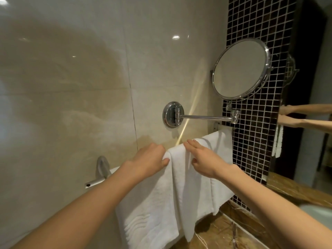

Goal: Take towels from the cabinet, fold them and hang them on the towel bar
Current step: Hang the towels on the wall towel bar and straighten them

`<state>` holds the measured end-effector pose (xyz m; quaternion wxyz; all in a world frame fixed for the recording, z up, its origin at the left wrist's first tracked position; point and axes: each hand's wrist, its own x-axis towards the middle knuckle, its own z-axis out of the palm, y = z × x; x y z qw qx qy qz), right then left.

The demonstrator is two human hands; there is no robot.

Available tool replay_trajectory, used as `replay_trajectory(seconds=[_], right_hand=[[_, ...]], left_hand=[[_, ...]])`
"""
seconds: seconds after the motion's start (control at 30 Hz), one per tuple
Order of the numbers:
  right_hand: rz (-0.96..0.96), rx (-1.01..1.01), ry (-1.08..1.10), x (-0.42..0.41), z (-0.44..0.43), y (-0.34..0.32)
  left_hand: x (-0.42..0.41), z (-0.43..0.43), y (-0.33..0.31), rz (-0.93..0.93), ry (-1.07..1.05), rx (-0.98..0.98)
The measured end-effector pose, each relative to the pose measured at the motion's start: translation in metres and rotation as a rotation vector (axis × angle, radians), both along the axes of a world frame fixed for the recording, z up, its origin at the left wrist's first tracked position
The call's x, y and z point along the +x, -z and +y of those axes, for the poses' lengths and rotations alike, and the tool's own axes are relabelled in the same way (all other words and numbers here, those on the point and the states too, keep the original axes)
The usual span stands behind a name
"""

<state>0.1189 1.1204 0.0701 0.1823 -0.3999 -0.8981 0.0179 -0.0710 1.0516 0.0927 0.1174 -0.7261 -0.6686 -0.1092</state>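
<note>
White towel [177, 194] hangs folded over towel bar [94, 182], lower centre of frame; second towel [221, 144] just beside it, right. Left hand [149, 159] grips towel top at the bar, fingers [166, 161] curled round fold. Right hand [203, 159] rests flat on towel, fingers [192, 143] straight, not gripping. Round mirror [240, 69] upper right. Brown surface [215, 230] below.

The round mirror [240, 69] and its metal arm [206, 117] are sticking out over the towel bar [97, 181], blocking the right side. Two white towels [161, 203] are covering the bar; only its left end is showing.
</note>
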Motion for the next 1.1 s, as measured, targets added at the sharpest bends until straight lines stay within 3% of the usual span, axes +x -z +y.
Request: replay_trajectory(seconds=[0.2,0.37,0.7,1.1], right_hand=[[0.074,-0.095,-0.051,0.005,0.007,0.002],[0.160,-0.062,0.013,0.027,0.019,-0.003],[0.016,-0.164,0.187,0.062,0.066,0.003],[-0.025,-0.172,0.230,0.070,0.078,0.005]], left_hand=[[0.013,0.005,-0.004,0.060,0.055,0.063],[0.036,0.028,-0.006,0.088,0.121,0.052],[0.081,0.088,-0.002,0.215,0.117,-0.141],[0.097,0.112,-0.003,0.224,0.118,-0.108]])
